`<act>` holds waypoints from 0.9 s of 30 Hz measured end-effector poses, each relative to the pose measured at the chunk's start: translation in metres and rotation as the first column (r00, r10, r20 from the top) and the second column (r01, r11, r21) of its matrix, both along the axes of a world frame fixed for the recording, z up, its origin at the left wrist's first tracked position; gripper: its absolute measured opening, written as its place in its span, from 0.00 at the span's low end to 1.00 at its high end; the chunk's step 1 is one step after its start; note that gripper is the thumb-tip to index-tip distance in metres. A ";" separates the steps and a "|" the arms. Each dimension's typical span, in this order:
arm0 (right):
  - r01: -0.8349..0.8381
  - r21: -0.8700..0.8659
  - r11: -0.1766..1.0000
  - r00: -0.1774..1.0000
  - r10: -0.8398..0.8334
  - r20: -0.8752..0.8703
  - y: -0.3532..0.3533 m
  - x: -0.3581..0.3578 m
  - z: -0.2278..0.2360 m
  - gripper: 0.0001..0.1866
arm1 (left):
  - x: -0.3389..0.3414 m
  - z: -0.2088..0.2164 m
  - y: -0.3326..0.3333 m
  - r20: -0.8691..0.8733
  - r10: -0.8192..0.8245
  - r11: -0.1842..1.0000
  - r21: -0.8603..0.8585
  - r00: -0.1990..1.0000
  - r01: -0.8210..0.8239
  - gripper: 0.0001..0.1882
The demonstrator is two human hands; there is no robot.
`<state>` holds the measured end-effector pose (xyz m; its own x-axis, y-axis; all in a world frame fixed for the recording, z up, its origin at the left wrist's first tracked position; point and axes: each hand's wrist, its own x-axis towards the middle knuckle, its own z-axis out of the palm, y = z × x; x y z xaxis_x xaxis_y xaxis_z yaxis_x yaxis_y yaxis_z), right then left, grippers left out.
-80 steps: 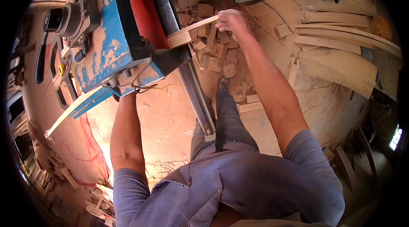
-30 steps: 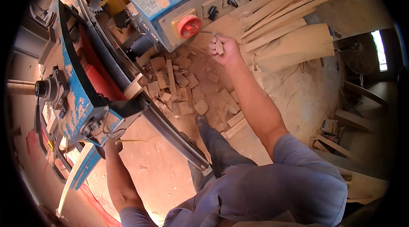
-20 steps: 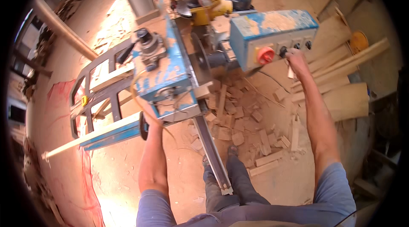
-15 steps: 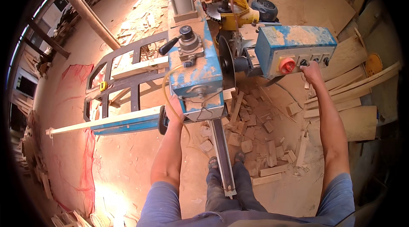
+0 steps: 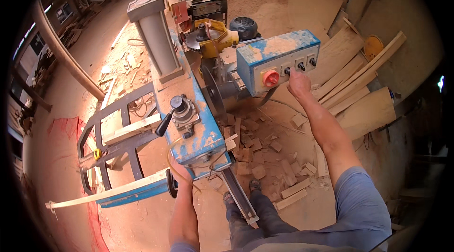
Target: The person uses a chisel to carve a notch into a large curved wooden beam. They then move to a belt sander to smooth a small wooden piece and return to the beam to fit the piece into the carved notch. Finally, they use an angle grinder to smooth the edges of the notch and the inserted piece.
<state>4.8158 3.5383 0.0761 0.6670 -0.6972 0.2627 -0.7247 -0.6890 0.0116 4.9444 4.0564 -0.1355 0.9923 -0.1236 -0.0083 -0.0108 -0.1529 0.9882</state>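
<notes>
My right hand (image 5: 299, 84) is raised to the front of a blue control box (image 5: 279, 49), its fingers closed at the leftmost black switch knob (image 5: 286, 70). Left of that knob is a large red rotary switch (image 5: 270, 78). My left hand (image 5: 180, 173) is against the near lower end of a blue machine body (image 5: 201, 133), beside a black round handwheel (image 5: 171, 183); its fingers are hidden. A long pale wood strip (image 5: 118, 186) runs left from there along a blue fence (image 5: 135, 195). On top of the body sits a valve with a black lever (image 5: 164, 124).
Dark saw blade (image 5: 213, 91) stands between machine body and control box; a toothed blade (image 5: 193, 41) sits by a yellow guard (image 5: 220, 39) behind. Wood offcuts (image 5: 257, 145) litter the floor. A black frame (image 5: 135, 157) holds a board (image 5: 132, 129) and yellow tape measure (image 5: 98, 154).
The view has swung, so the machine and control box appear farther left. My right hand has shifted slightly along the row of knobs to the left one. My left hand stays by the handwheel.
</notes>
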 end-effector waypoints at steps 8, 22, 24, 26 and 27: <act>0.296 0.459 0.838 0.942 -0.177 -0.284 0.142 -0.258 -0.124 0.12 | 0.015 0.067 0.023 0.248 -0.622 0.733 0.519 0.743 0.440 0.17; 0.941 0.331 0.070 0.320 0.130 -0.938 0.463 -0.670 -0.216 0.10 | -0.086 0.181 0.130 0.423 -0.125 0.821 0.552 0.897 -0.146 0.06; 0.827 0.563 0.007 0.516 -0.409 -0.753 0.420 -0.682 -0.226 0.09 | -0.158 0.169 0.147 0.404 -0.285 0.839 0.544 0.869 0.023 0.05; 0.110 0.986 -0.126 0.017 -0.992 -0.129 0.384 -0.647 -0.190 0.09 | -0.223 0.145 0.189 0.333 -0.485 0.774 0.594 0.808 0.220 0.05; -0.237 0.971 0.026 -0.311 -0.949 -0.051 0.373 -0.631 -0.151 0.08 | -0.264 0.127 0.190 0.215 -0.547 0.782 0.475 0.809 0.403 0.04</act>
<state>4.1850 3.9115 -0.0752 -0.2837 -0.5688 -0.7720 0.3781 0.6735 -0.6352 4.6806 4.2466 -0.0084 0.7564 -0.6374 0.1471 -0.4933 -0.4081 0.7682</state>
